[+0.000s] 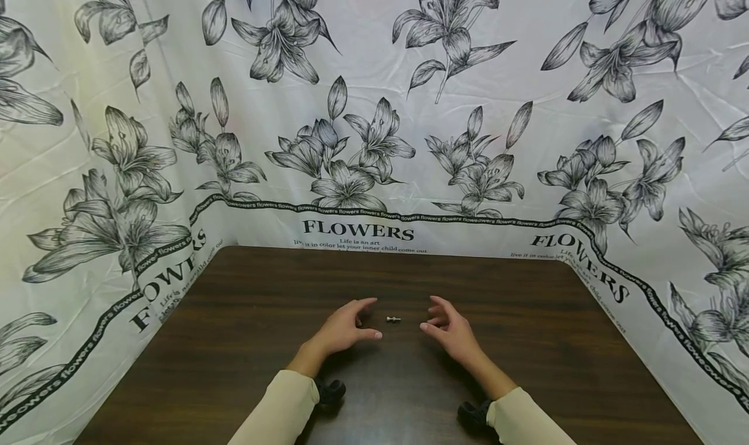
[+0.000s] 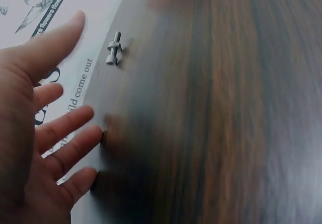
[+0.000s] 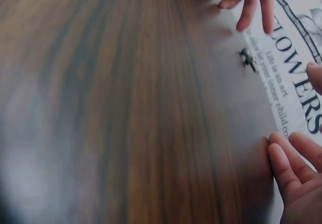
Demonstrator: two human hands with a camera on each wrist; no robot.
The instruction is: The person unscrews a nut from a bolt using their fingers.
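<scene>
Plainly, your left hand (image 1: 344, 326) and right hand (image 1: 459, 336) spread loosely, empty; between them lay a silvery metal bolt (image 2: 114, 46), collared midway.

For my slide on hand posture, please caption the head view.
Left hand and right hand flank a small bolt-like metal piece on a dark wood-grain table, neither touching it.

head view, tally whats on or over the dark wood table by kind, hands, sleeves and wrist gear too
Small silver bolt-shaped metal piece: 1
Bare hands, left hand and right hand: 2
Cream fabric sleeves: 2
Black wrist-worn devices: 2
Total: 7
</scene>
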